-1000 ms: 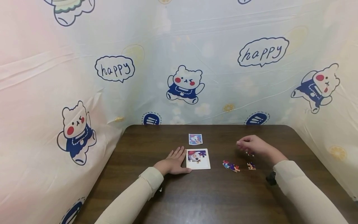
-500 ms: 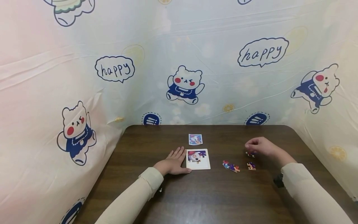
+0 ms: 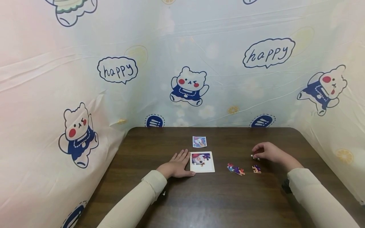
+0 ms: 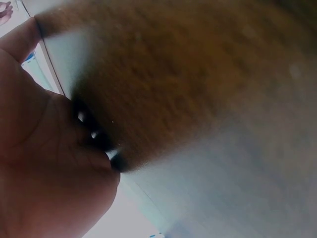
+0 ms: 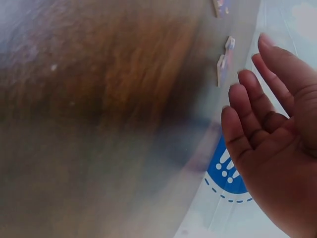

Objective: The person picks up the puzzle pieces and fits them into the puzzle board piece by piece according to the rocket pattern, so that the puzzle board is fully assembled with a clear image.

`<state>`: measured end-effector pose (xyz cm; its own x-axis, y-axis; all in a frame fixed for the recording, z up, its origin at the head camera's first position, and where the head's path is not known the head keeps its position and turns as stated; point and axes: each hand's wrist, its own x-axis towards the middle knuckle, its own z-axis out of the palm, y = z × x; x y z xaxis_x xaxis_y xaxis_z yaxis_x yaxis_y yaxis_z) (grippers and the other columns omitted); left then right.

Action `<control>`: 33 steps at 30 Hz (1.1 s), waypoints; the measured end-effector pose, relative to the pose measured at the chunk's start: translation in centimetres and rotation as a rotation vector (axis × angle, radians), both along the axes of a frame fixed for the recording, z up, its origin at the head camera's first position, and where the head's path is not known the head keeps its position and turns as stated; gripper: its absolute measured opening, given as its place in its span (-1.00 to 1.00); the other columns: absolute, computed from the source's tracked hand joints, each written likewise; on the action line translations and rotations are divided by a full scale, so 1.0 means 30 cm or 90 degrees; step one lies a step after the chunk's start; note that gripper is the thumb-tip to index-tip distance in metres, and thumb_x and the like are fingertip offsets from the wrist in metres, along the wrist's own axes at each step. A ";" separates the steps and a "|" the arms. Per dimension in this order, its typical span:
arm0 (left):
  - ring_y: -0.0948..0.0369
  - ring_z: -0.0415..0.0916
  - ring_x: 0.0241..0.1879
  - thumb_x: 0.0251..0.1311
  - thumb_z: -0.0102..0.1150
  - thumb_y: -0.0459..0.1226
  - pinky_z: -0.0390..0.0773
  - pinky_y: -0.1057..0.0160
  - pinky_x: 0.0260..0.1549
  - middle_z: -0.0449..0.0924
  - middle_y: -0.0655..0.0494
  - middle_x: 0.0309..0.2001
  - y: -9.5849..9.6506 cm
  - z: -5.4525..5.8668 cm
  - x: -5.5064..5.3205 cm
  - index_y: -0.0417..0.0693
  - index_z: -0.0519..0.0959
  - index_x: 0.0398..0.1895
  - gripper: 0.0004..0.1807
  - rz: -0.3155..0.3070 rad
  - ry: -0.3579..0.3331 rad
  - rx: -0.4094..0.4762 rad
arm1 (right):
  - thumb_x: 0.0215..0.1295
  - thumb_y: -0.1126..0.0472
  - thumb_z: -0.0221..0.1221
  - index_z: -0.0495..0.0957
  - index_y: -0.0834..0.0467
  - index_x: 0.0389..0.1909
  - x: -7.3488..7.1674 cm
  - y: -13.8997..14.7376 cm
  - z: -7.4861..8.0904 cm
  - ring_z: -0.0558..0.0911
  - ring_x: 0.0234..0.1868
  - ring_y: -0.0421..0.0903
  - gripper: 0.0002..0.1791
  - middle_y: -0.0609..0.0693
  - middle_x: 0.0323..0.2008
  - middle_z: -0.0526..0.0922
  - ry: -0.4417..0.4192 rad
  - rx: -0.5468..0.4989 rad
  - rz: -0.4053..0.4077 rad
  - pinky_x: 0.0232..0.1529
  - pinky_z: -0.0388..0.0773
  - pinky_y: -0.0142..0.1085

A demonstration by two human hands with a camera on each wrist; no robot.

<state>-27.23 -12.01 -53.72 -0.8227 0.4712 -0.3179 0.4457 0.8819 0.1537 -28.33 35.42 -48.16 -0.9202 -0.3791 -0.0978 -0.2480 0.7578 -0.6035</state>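
My left hand (image 3: 177, 164) lies with straight fingers along the left side of a white square puzzle tray (image 3: 211, 169), its thumb at the tray's near left corner. A partly assembled picture with a white animal face (image 3: 201, 158) fills the upper part of the tray. Over at the right, my right hand (image 3: 269, 152) is low over a small puzzle piece (image 3: 254, 157), thumb and index finger apart around it. The right wrist view shows the right hand (image 5: 270, 121) with loosely bent fingers and nothing visible between them.
A small printed picture card (image 3: 199, 142) lies behind the tray. Several overlapping puzzle pieces (image 3: 235, 169) lie to the tray's right, with more pieces (image 3: 256, 168) nearer the right hand. The brown table (image 3: 216, 199) ends at a patterned curtain (image 3: 222, 95).
My right hand has moved right, then lowered toward the small piece, its thumb and index finger spreading apart. My left hand and the tray have stayed in place.
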 end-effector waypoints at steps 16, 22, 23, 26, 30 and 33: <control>0.14 -0.55 0.54 0.06 -0.22 0.57 -0.33 -0.03 0.45 -0.49 0.09 0.59 0.005 0.044 0.028 0.04 -0.32 0.60 0.25 -0.002 -0.013 0.024 | 0.15 0.22 0.43 0.61 0.19 -0.27 0.001 -0.021 -0.032 0.53 -0.35 -0.12 -0.79 -0.07 -0.37 0.60 0.029 0.067 -0.005 -0.25 0.53 -0.16; 0.13 -0.54 0.54 0.04 -0.26 0.59 -0.33 -0.03 0.45 -0.47 0.07 0.59 0.004 0.036 0.025 0.03 -0.31 0.60 0.26 -0.003 -0.008 0.020 | 0.11 0.27 0.44 0.56 0.21 -0.34 0.000 -0.029 -0.026 0.48 -0.39 -0.12 -0.77 -0.06 -0.43 0.56 0.029 0.043 0.002 -0.35 0.47 -0.24; 0.13 -0.55 0.54 0.03 -0.27 0.60 -0.33 -0.03 0.45 -0.48 0.07 0.59 0.004 0.031 0.022 0.03 -0.31 0.60 0.27 -0.004 -0.008 0.019 | 0.11 0.29 0.43 0.55 0.21 -0.34 0.000 -0.029 -0.025 0.48 -0.40 -0.12 -0.78 -0.06 -0.44 0.56 0.028 0.036 0.002 -0.37 0.47 -0.26; 0.12 -0.54 0.54 0.01 -0.28 0.62 -0.33 -0.03 0.45 -0.47 0.06 0.60 0.003 0.020 0.016 0.03 -0.30 0.61 0.28 -0.004 -0.006 0.022 | 0.14 0.33 0.40 0.54 0.19 -0.37 -0.002 -0.027 -0.018 0.49 -0.44 -0.13 -0.81 -0.06 -0.47 0.55 0.037 0.020 0.006 -0.43 0.47 -0.28; 0.13 -0.56 0.54 -0.04 -0.32 0.65 -0.33 -0.03 0.45 -0.50 0.10 0.59 0.001 0.008 0.007 0.07 -0.33 0.60 0.30 -0.002 -0.006 0.012 | 0.19 0.35 0.36 0.56 0.16 -0.41 -0.009 -0.030 -0.003 0.51 -0.46 -0.13 -0.86 -0.08 -0.50 0.58 0.048 -0.004 0.008 -0.45 0.48 -0.30; 0.14 -0.55 0.54 -0.03 -0.32 0.64 -0.33 -0.03 0.45 -0.51 0.12 0.59 0.001 0.013 0.010 0.08 -0.34 0.60 0.29 0.000 -0.006 0.013 | 0.22 0.33 0.35 0.58 0.13 -0.40 -0.013 -0.038 0.011 0.54 -0.42 -0.10 -0.88 -0.07 -0.47 0.62 0.036 -0.026 -0.005 -0.38 0.52 -0.29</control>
